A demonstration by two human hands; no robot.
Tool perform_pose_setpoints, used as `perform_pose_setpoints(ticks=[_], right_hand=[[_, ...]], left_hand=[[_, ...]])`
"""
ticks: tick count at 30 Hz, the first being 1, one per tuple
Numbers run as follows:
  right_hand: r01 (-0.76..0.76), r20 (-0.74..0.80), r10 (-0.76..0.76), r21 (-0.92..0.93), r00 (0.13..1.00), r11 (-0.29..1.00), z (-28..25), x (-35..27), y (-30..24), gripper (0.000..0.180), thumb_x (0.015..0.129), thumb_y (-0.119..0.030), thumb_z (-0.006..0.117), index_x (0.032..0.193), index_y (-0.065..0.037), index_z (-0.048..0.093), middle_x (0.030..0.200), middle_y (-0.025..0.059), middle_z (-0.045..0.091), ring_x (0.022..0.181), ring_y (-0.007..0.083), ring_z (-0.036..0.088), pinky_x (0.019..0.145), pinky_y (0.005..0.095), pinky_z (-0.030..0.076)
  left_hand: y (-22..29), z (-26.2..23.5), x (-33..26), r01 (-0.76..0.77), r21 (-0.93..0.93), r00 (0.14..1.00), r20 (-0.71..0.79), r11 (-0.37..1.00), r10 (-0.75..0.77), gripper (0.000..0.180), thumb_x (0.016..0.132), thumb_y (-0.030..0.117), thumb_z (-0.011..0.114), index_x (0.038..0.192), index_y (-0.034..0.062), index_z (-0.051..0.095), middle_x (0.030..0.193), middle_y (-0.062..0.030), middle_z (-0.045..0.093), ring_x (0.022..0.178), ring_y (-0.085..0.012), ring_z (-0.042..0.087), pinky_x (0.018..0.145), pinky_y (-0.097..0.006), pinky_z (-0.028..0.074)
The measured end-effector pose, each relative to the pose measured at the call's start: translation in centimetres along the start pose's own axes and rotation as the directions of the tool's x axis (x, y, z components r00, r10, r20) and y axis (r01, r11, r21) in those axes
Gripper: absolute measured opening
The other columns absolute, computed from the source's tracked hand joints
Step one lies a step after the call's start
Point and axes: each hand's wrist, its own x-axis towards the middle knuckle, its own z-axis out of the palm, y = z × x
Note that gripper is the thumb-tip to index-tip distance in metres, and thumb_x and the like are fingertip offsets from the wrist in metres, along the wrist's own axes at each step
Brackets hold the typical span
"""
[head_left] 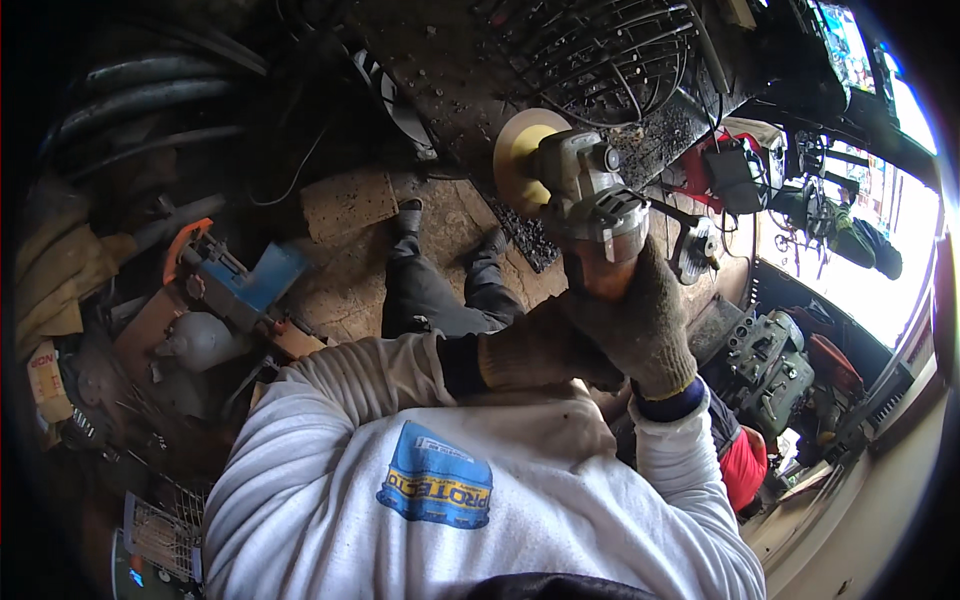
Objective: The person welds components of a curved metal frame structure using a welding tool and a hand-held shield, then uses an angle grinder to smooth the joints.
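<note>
An angle grinder [595, 190] with a grey metal head and a round yellowish disc [525, 155] is held up in front of my chest. My right hand [650, 325], in a worn grey-brown knit glove, closes around the rear of its body. From the left, my left hand [535, 350] in a matching glove crosses under the right one and also grips the tool's rear; its fingers are mostly hidden. A side piece with a pale metal end [697, 248] stands to the right of the grinder. I cannot tell whether the disc is spinning.
Beyond the grinder, a curved wire frame [620, 60] lies on a dark, debris-strewn surface [450, 90]. A blue and orange machine [270, 275] and a pale rounded container [200, 340] stand left. A grey machine [770, 370] and red cloth [745, 465] are at right.
</note>
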Motion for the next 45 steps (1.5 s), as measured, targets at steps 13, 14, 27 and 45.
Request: perform_pose_setpoints(ticks=[13, 14, 27, 45], right_hand=[[-0.072, -0.040, 0.068, -0.096, 0.997, 0.993, 0.4, 1.2, -1.4, 0.068, 0.072, -0.015, 0.084, 0.131, -0.004, 0.053, 0.116, 0.0166, 0.069, 0.104, 0.0295, 0.069, 0.087, 0.0413, 0.055], [-0.115, -0.032, 0.111, -0.158, 0.993, 0.981, 0.2, 1.3, -1.9, 0.067, 0.072, -0.016, 0.084, 0.131, -0.004, 0.053, 0.115, 0.0166, 0.069, 0.104, 0.0297, 0.069, 0.087, 0.0415, 0.055], [-0.074, 0.002, 0.075, -0.136, 0.997, 0.988, 0.2, 1.8, -1.8, 0.065, 0.072, -0.018, 0.086, 0.128, -0.005, 0.054, 0.112, 0.0163, 0.070, 0.100, 0.0292, 0.070, 0.085, 0.0413, 0.055], [-0.057, 0.005, 0.058, -0.150, 0.998, 0.987, 0.1, 2.1, -1.6, 0.067, 0.071, -0.020, 0.087, 0.128, -0.004, 0.054, 0.113, 0.0170, 0.069, 0.102, 0.0315, 0.070, 0.085, 0.0426, 0.055]], left_hand=[[1.0, 0.3, 0.4, -0.055, -0.246, 0.995, -0.092, 0.968, 0.033, 0.077, 0.069, 0.015, 0.094, 0.133, -0.0002, 0.054, 0.125, -0.0105, 0.066, 0.116, -0.0205, 0.064, 0.103, -0.038, 0.053], [1.3, 0.5, 0.3, -0.061, -0.235, 0.994, -0.099, 0.970, 0.039, 0.079, 0.069, 0.015, 0.094, 0.135, -0.0004, 0.052, 0.127, -0.0110, 0.065, 0.117, -0.0205, 0.063, 0.103, -0.038, 0.053], [0.5, -0.3, 1.5, 0.040, -0.515, 0.995, -0.059, 0.856, -0.082, 0.082, 0.070, 0.025, 0.094, 0.137, 0.0021, 0.052, 0.134, -0.0125, 0.061, 0.121, -0.0240, 0.062, 0.108, -0.040, 0.049], [0.7, 0.0, 1.2, -0.040, -0.233, 0.977, -0.215, 0.972, -0.011, 0.060, 0.063, 0.023, 0.097, 0.113, 0.0032, 0.069, 0.115, -0.0090, 0.072, 0.109, -0.0203, 0.067, 0.097, -0.036, 0.054]])
